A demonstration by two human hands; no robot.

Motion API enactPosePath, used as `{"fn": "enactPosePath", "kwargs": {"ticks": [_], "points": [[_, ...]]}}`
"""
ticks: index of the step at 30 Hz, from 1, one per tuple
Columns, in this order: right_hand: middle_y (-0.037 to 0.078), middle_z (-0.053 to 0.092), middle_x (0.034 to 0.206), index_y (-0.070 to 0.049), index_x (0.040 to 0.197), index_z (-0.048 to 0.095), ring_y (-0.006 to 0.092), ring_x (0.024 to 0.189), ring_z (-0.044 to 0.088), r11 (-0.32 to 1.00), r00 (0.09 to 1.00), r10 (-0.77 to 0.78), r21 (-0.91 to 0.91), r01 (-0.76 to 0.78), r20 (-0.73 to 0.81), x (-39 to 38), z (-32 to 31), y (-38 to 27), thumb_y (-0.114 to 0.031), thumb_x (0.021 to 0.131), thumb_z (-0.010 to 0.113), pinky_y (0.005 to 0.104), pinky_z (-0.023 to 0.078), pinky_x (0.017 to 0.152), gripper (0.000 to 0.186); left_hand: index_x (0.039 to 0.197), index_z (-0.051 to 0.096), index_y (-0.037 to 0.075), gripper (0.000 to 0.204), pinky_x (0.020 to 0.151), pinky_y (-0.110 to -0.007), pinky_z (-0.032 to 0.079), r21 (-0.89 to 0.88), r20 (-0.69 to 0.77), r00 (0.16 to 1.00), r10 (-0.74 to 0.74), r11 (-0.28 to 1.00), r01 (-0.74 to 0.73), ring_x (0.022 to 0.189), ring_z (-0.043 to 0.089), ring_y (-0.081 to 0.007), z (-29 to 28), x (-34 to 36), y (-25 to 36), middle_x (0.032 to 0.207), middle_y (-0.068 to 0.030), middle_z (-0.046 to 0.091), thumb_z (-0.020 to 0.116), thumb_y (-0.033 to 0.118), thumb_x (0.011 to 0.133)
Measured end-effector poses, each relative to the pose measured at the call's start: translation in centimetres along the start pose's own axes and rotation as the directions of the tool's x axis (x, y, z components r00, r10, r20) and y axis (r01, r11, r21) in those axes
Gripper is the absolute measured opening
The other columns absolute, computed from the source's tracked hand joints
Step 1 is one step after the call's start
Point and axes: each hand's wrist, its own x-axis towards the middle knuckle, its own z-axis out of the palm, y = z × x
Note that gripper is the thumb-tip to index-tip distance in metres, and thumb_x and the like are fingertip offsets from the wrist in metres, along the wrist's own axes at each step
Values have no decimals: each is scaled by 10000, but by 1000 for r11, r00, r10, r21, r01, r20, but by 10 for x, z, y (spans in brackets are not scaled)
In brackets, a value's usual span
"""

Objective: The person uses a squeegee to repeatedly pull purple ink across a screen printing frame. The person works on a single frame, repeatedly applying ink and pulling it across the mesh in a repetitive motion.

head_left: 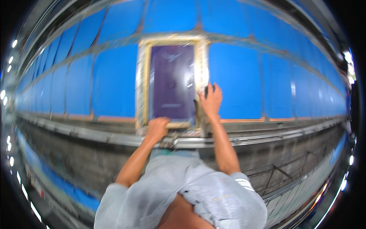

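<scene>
A screen frame [204,61] with a pale border and a purple, translucent centre [171,76] lies on a blue piece, its near end by a metal rail [202,142]. My left hand [157,128] is closed over the frame's near edge, left of centre. My right hand [210,100] is at the frame's right side with bent fingers around something dark that I cannot make out clearly. A thin dark strip [196,112] runs along the inside of the frame's right edge beside that hand.
Several blue pieces [236,80] lie in two rows along the long bench on both sides of the frame, with strips between them. Below the rail is a grey floor [267,160]. Another long blue surface [68,192] runs behind me at the lower left.
</scene>
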Motion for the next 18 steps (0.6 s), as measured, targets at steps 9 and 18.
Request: {"fn": "enactPosePath", "kwargs": {"ticks": [9, 18], "points": [[223, 713, 938, -89, 1027, 720, 442, 915, 671, 759, 797, 559, 245, -603, 228, 46, 29, 50, -304, 923, 553, 529, 520, 804, 291, 1032, 750, 77, 416, 820, -433, 547, -43, -2, 1000, -27, 999, 27, 945, 695, -330, 13, 4, 13, 1028, -137, 732, 613, -31, 654], [233, 691, 867, -36, 935, 720, 439, 831, 660, 698, 813, 544, 426, -575, 207, 13, 119, 8, -310, 900, 593, 496, 507, 739, 305, 999, 765, 56, 397, 816, -427, 542, 1, -14, 999, -45, 999, 46, 906, 697, -353, 34, -5, -78, 977, -155, 735, 582, -35, 658]]}}
